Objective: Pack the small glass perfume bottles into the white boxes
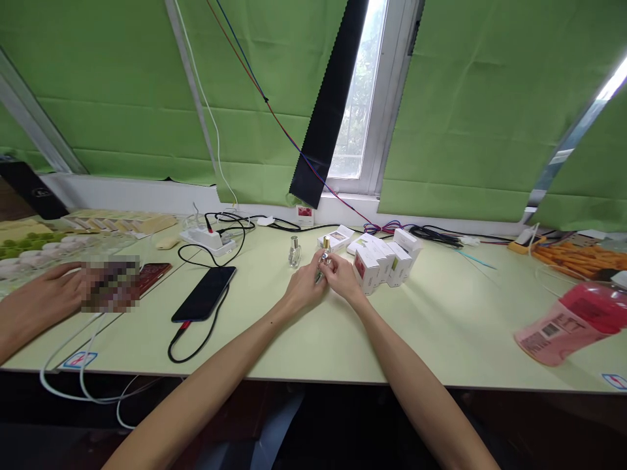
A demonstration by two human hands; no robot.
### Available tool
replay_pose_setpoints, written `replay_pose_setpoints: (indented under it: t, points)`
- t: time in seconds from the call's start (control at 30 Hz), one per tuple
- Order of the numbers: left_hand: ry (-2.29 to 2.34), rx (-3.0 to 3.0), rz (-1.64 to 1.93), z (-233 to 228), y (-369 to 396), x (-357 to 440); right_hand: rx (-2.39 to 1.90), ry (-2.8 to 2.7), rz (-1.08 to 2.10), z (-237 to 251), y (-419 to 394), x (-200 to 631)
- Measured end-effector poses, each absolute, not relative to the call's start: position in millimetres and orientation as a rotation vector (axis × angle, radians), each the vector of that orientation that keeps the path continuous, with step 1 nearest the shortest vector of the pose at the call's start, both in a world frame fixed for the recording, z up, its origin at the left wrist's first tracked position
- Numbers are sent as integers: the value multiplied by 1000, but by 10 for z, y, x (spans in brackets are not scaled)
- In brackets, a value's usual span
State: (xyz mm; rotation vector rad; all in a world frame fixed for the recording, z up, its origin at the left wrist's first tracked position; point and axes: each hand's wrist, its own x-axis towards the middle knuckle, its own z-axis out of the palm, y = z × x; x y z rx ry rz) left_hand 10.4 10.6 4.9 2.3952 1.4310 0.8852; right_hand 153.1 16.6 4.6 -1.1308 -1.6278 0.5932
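My left hand and my right hand meet over the middle of the pale green table. Between their fingertips they hold a small glass bottle with a gold cap. A second small clear glass bottle stands upright on the table just left of my hands. Right of my hands stand several small white boxes with red and green labels; one open box lies behind them.
A black phone on a cable lies to the left, behind it a white power strip with cables. Another person's hand rests at the far left. A pink bottle lies at the right, orange sticks behind it.
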Motion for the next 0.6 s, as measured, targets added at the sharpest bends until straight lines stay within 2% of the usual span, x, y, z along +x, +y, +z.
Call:
replay_pose_setpoints:
  t: [0.6]
  points:
    - [1451,2418,865,50,102,133,-1186,-1537,604,85,133,1514]
